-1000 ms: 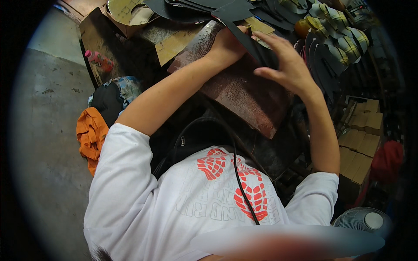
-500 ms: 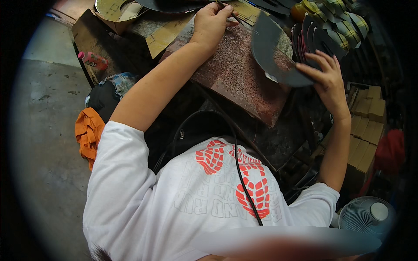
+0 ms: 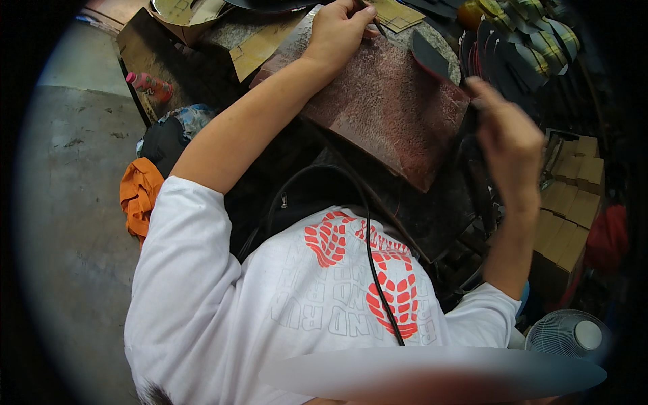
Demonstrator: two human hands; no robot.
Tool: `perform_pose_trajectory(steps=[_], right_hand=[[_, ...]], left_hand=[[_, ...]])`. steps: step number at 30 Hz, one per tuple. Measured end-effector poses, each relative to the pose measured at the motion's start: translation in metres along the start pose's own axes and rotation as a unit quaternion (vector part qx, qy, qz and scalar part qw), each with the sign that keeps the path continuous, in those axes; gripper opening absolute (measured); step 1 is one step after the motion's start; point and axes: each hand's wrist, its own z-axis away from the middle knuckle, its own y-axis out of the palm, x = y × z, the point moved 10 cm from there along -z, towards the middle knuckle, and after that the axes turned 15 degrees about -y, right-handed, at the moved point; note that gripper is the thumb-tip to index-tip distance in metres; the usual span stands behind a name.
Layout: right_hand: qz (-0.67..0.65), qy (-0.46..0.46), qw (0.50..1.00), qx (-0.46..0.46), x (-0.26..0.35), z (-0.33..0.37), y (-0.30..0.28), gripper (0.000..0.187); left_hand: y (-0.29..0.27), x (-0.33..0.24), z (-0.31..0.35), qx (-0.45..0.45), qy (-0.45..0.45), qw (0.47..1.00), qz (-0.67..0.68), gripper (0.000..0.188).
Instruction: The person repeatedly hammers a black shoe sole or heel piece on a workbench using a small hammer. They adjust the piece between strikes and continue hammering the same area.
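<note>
Left hand [image 3: 335, 37]: fingers pinch thin dark tool [image 3: 380, 28] at slab [image 3: 391, 115]. Right hand [image 3: 511, 138] blurred; can't tell if fingers grip curved piece [image 3: 429, 56] at slab's far right edge, near black stack [image 3: 487, 54]. Probably best: support piece by edge, tool tip well clear.

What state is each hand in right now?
Left hand: closed, fingers holding a thin dark stick.
Right hand: blurred, near the dark curved piece; open or closed, cannot be told.
</note>
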Motion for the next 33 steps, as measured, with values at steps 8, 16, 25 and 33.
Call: perform_pose_trajectory(steps=[8,16,25,33], right_hand=[[-0.060,-0.176,0.971,-0.153,-0.006,0.008,-0.077,0.028],[-0.047,0.046,0.997,0.030,-0.057,0.058,0.045,0.047],[-0.024,0.257,0.961,0.101,-0.031,0.116,0.018,0.049],[0.120,0.281,0.950,0.068,-0.005,0.194,0.035,0.051]], left_hand=[[-0.003,0.008,-0.003,0.008,-0.048,0.997,0.067,0.012],[-0.008,0.007,-0.005,-0.003,-0.033,0.997,0.064,0.012],[-0.026,-0.021,0.014,-0.052,0.048,0.995,0.071,0.012],[0.031,-0.018,0.018,0.081,0.041,0.943,-0.320,0.037]])
